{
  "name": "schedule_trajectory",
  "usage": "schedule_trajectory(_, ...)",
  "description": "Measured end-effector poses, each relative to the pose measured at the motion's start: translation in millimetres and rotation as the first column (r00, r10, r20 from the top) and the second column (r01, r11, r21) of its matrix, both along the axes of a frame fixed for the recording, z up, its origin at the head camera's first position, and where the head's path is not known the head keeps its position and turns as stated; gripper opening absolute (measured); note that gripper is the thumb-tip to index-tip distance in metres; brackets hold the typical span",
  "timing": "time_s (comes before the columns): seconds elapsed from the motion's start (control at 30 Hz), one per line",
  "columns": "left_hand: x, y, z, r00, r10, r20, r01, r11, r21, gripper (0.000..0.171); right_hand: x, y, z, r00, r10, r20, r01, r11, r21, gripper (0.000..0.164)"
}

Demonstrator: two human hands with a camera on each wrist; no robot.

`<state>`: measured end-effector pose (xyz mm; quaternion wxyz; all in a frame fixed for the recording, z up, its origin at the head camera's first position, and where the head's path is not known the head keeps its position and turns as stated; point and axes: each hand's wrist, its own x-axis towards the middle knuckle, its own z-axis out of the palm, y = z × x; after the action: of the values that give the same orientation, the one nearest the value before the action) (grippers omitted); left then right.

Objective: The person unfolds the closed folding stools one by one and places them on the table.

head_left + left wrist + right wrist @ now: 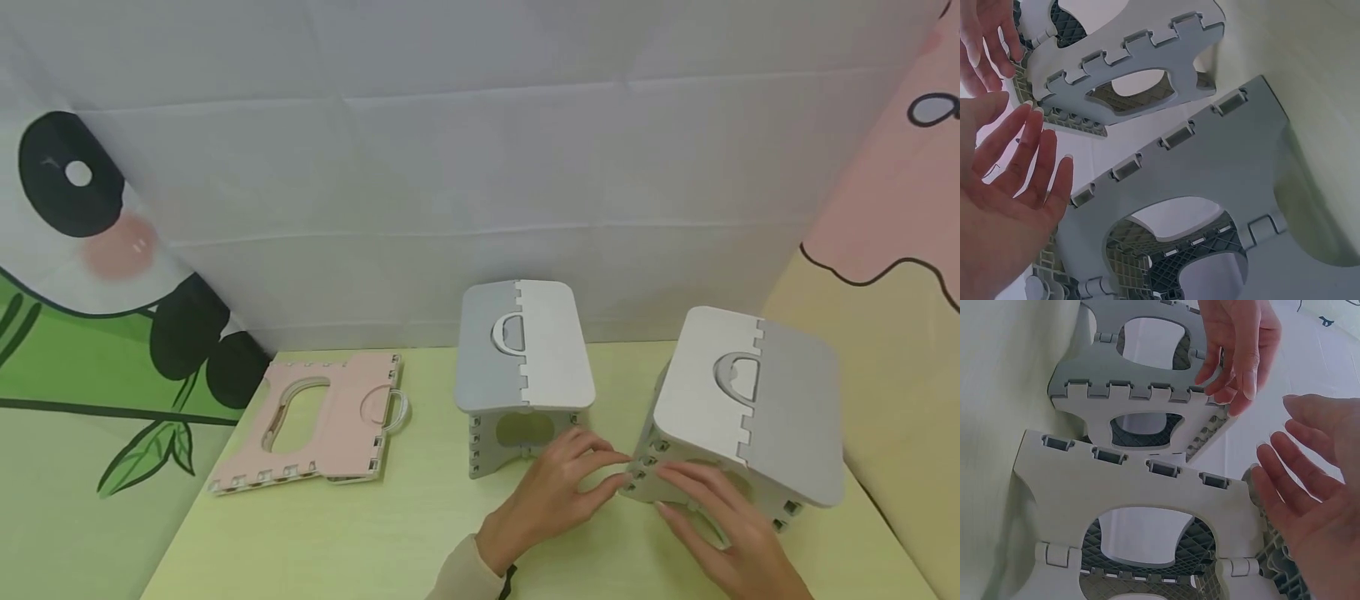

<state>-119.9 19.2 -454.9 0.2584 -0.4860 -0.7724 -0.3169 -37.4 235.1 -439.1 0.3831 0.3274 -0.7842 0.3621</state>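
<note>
Two folding step stools stand unfolded: one in the middle (555, 350), half grey and half white on top, and one at the right (705, 367) with its white half on the left. Each top has a carry handle at its middle. My left hand (562, 475) is between the two stools, relaxed fingers pointing at the right stool's near left corner. In front of that stool is my right hand (723, 525), its fingers loosely extended and overlapping the stool's side panel. Both wrist views show the palms bare, with nothing held.
A pink folding stool (348, 425) lies folded flat at the left, its pale handle out to the right. The light yellow-green table (322, 542) meets a white cloth backdrop (420, 192). Printed cartoon panels flank both sides.
</note>
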Motion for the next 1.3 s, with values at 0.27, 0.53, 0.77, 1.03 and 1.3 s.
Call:
schedule_trajectory(0.27, 1.1, -14, -11.0, 0.999, 0.034, 0.016, -0.033, 0.999, -0.014, 0.017, 0.5, -11, -4.0, 0.997, -0.006, 0.071, 0.005, 1.000, 0.008, 0.050)
schedule_trajectory(0.53, 4.8, -26, -23.2, 0.995, 0.057, 0.081, -0.056, 0.998, -0.009, 0.017, -5.7, -9, -27.6, 0.991, -0.044, 0.126, 0.038, 0.998, 0.051, 0.052)
schedule_trajectory(0.77, 7.7, -38, -25.7, 0.991, 0.101, 0.088, -0.099, 0.995, -0.019, 0.021, -6.8, -12, -32.6, 0.980, -0.034, 0.195, 0.020, 0.997, 0.073, 0.044)
schedule_trajectory(1.03, 9.9, -49, -29.7, 0.981, 0.125, 0.145, -0.122, 0.992, -0.030, 0.019, -8.5, -18, -34.6, 0.971, -0.024, 0.237, 0.006, 0.997, 0.078, 0.053)
schedule_trajectory(1.3, 11.0, -58, -30.7, 0.973, 0.159, 0.165, -0.154, 0.987, -0.039, 0.021, -12.1, -23, -39.6, 0.970, -0.021, 0.244, 0.006, 0.998, 0.061, 0.053)
